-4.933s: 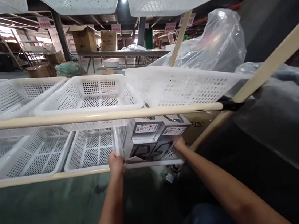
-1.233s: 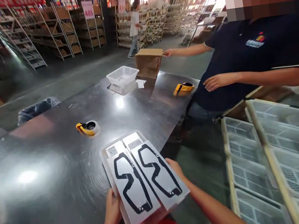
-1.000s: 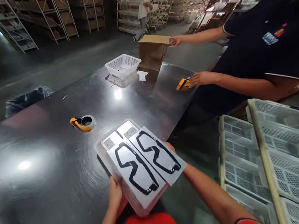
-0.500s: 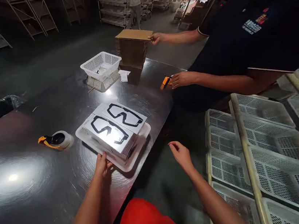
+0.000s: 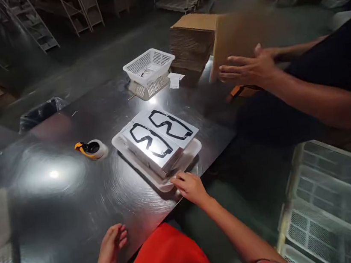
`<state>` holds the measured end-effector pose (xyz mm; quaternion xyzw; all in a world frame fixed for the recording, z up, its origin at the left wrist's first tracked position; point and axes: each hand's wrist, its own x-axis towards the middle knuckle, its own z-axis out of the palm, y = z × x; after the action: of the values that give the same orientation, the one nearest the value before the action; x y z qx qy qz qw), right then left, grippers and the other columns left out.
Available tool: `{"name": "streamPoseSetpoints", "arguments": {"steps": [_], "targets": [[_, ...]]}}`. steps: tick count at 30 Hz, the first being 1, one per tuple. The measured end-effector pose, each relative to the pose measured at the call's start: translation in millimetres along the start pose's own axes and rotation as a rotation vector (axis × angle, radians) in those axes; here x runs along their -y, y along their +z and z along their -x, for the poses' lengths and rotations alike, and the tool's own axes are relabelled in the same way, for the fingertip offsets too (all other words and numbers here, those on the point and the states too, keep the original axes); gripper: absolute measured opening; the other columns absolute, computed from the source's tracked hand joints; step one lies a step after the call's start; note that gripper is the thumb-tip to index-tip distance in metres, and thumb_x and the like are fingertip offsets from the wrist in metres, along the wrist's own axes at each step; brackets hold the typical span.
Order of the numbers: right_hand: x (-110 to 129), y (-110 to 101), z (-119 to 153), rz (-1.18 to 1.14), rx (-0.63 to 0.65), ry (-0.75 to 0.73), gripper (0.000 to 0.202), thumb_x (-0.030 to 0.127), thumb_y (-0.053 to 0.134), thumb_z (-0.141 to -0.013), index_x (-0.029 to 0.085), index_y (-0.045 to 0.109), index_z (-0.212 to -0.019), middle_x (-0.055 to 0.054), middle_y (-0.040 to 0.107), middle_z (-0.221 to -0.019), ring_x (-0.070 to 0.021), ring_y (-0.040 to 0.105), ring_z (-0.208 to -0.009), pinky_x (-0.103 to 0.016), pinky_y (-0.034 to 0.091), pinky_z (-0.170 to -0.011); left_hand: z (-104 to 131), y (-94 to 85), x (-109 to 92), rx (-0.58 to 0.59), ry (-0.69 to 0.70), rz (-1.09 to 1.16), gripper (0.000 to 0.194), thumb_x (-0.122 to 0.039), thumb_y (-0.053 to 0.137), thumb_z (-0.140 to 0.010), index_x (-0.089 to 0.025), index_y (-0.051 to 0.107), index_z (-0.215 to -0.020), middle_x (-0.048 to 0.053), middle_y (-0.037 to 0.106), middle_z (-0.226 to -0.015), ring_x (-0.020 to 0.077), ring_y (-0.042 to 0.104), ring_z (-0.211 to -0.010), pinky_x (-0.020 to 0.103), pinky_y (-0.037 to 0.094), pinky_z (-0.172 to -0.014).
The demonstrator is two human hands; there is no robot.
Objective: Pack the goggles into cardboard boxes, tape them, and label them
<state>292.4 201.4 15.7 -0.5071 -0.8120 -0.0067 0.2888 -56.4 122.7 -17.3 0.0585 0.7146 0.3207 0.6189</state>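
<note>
Two white boxes (image 5: 160, 140) with black outline drawings lie side by side in a shallow white tray (image 5: 195, 148) near the edge of the metal table. My right hand (image 5: 189, 186) pinches the tray's near corner. Over the table, left of the tray and away from it, my left hand (image 5: 112, 246) is empty with its fingers loosely curled and apart. A tape roll (image 5: 100, 150) with a yellow and black cutter lies to the left of the tray.
A white basket (image 5: 149, 68) stands beside papers (image 5: 175, 79) and a cardboard stack (image 5: 191, 39) farther back. On the right, another person's hands (image 5: 248, 68) handle a blurred cardboard sheet. Mesh baskets (image 5: 316, 216) stand at lower right.
My left hand has let go of the tray and drawn back toward me. My right hand has come in and taken its near corner. The other person's cardboard sheet has come off the stack.
</note>
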Motion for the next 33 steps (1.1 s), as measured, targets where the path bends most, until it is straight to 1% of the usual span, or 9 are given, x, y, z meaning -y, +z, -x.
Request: {"name": "streamPoseSetpoints", "arguments": {"steps": [2, 6, 11, 14, 20, 23, 26, 29, 33], "targets": [[26, -24, 5, -0.126, -0.061, -0.094, 0.027, 0.017, 0.044, -0.094, 0.021, 0.071, -0.092, -0.002, 0.062, -0.067, -0.0134, 0.054, -0.057, -0.027, 0.042, -0.054, 24, -11.2, -1, 0.025, -0.014, 0.044, 0.014, -0.031, 0.072, -0.075, -0.019, 0.070, -0.082, 0.009, 0.074, -0.098, 0.0219, 0.071, -0.083, 0.032, 0.057, -0.075], [105, -44, -3, -0.510, -0.155, -0.308, 0.031, 0.015, 0.051, -0.093, 0.025, 0.063, -0.120, -0.004, 0.072, -0.084, -0.0173, 0.068, -0.082, -0.028, 0.052, -0.063, 78, -2.3, -23, 0.493, 0.037, 0.080, 0.050, -0.057, 0.075, -0.067, -0.017, 0.073, -0.095, 0.014, 0.072, -0.108, 0.0338, 0.068, -0.099, 0.045, 0.056, -0.083], [210, -2, -26, -0.662, -0.113, -0.372, 0.031, 0.013, 0.053, -0.093, 0.022, 0.064, -0.120, -0.007, 0.076, -0.101, -0.0179, 0.071, -0.094, -0.026, 0.055, -0.065, 108, -37.3, -60, 0.390, 0.236, 0.137, 0.059, -0.051, 0.087, -0.053, -0.017, 0.072, -0.099, 0.011, 0.076, -0.093, 0.0370, 0.069, -0.096, 0.046, 0.056, -0.080], [269, 29, -27, -0.804, -0.079, -0.154, 0.030, 0.013, 0.052, -0.093, 0.024, 0.068, -0.115, -0.006, 0.076, -0.097, -0.0165, 0.072, -0.083, -0.025, 0.056, -0.068, 111, -94.0, -68, 0.298, 0.356, 0.178, 0.051, -0.046, 0.088, -0.053, -0.015, 0.074, -0.092, 0.011, 0.077, -0.092, 0.0338, 0.070, -0.091, 0.044, 0.057, -0.080], [379, 75, -31, -1.322, -0.002, 0.640, 0.022, 0.031, 0.061, -0.088, 0.022, 0.068, -0.107, -0.006, 0.073, -0.093, -0.0171, 0.069, -0.073, -0.027, 0.058, -0.061, 103, -179.3, -59, 0.242, 0.445, 0.278, 0.037, -0.044, 0.081, -0.065, -0.015, 0.077, -0.087, 0.011, 0.077, -0.090, 0.0282, 0.070, -0.088, 0.042, 0.054, -0.086], [394, 79, -60, -1.360, -0.092, 0.780, 0.041, 0.028, 0.076, -0.073, 0.025, 0.061, -0.111, 0.001, 0.066, -0.081, -0.0138, 0.063, -0.064, -0.025, 0.055, -0.055, 94, -206.4, -49, 0.456, 0.447, 0.103, 0.049, -0.042, 0.087, -0.058, -0.018, 0.076, -0.100, 0.014, 0.073, -0.107, 0.0310, 0.067, -0.096, 0.043, 0.053, -0.086], [376, 65, -95, -1.382, -0.029, 0.730, 0.037, 0.028, 0.079, -0.067, 0.023, 0.062, -0.100, 0.004, 0.061, -0.076, -0.0117, 0.057, -0.059, -0.023, 0.049, -0.051, 87, -232.3, -48, 0.612, 0.512, 0.207, 0.087, -0.044, 0.091, -0.051, -0.030, 0.059, -0.131, 0.013, 0.056, -0.138, 0.0326, 0.059, -0.114, 0.043, 0.050, -0.091], [353, 52, -119, -1.289, 0.293, 0.545, 0.021, 0.025, 0.074, -0.068, 0.019, 0.068, -0.087, 0.002, 0.062, -0.076, -0.0100, 0.053, -0.061, -0.022, 0.043, -0.054, 79, -249.5, -57, 0.555, 0.569, 0.351, 0.088, -0.058, 0.082, -0.060, -0.028, 0.051, -0.137, 0.013, 0.057, -0.133, 0.0298, 0.058, -0.115, 0.040, 0.049, -0.093], [352, 69, -131, -1.115, 0.802, 0.297, 0.022, 0.021, 0.069, -0.069, 0.017, 0.073, -0.090, 0.005, 0.054, -0.062, -0.0094, 0.047, -0.057, -0.022, 0.036, -0.053, 70, -247.5, -65, 0.481, 0.488, 0.036, 0.054, -0.047, 0.084, -0.061, -0.020, 0.068, -0.105, 0.003, 0.069, -0.079, 0.0168, 0.063, -0.070, 0.027, 0.047, -0.065]]}}
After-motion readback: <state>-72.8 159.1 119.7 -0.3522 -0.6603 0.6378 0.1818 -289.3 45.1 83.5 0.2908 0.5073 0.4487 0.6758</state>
